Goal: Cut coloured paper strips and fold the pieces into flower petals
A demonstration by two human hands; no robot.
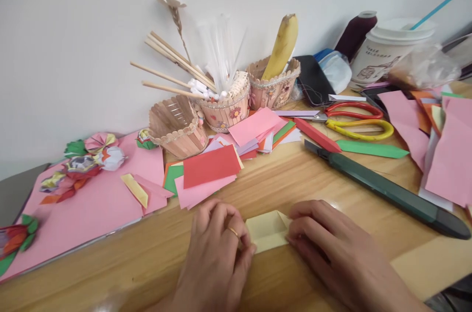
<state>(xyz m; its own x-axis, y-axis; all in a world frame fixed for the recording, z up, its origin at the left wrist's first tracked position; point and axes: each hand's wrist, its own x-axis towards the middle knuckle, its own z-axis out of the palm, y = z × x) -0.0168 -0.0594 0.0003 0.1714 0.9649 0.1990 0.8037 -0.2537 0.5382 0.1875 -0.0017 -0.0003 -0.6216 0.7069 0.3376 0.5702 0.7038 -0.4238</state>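
Observation:
A small pale yellow paper piece (266, 233) lies on the wooden table, creased, with a folded flap at its right end. Its left end is pinched by my left hand (217, 248), which wears a ring; thumb and fingers are closed there. My right hand (328, 243) closes its fingers on the right end of the same paper. Fingertips cover both ends, so the corners beneath are hidden. Just beyond my left hand, a red paper rectangle (211, 165) tops a pile of coloured slips.
Left, folded paper flowers (81, 164) rest on a pink sheet (99, 208). Behind stand stick-sided baskets (179, 130) with sticks, clear tubes and a banana (282, 46). Scissors (359, 129), a dark green cutter (387, 189), pink papers (452, 149) and a lidded cup (387, 51) are right.

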